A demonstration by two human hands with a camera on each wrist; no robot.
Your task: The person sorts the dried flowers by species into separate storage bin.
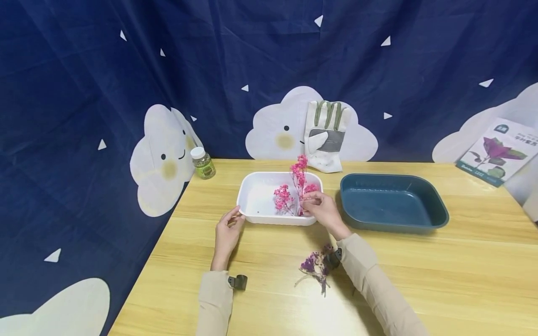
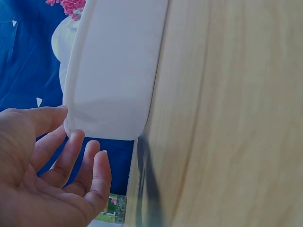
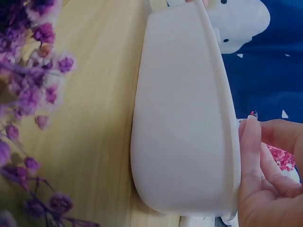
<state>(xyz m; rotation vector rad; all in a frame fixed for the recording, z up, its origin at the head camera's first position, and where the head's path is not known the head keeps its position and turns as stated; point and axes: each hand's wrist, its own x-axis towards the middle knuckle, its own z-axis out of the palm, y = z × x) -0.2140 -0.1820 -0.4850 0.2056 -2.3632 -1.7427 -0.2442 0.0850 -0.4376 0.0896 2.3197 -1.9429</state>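
A white plastic basin (image 1: 257, 193) sits on the table with sprigs of pink dried flowers (image 1: 299, 176) at its right end. At the basin's near left corner my left hand (image 1: 227, 235) pinches the rim between thumb and fingertips; the left wrist view shows the other fingers loosely bent. My right hand (image 1: 324, 212) reaches over the right part of the basin, thumb and fingers together on the stem of an upright pink sprig. The stem's lower end is hidden in the right wrist view by the basin wall. Purple dried flowers (image 1: 315, 265) lie on the table under my right wrist.
A dark blue-green basin (image 1: 392, 205) stands to the right of the white one. Behind are a white work glove (image 1: 325, 140) against the cloth backdrop and a small lidded jar (image 1: 203, 163) at the back left. A flower-picture packet (image 1: 498, 151) leans at the back right.
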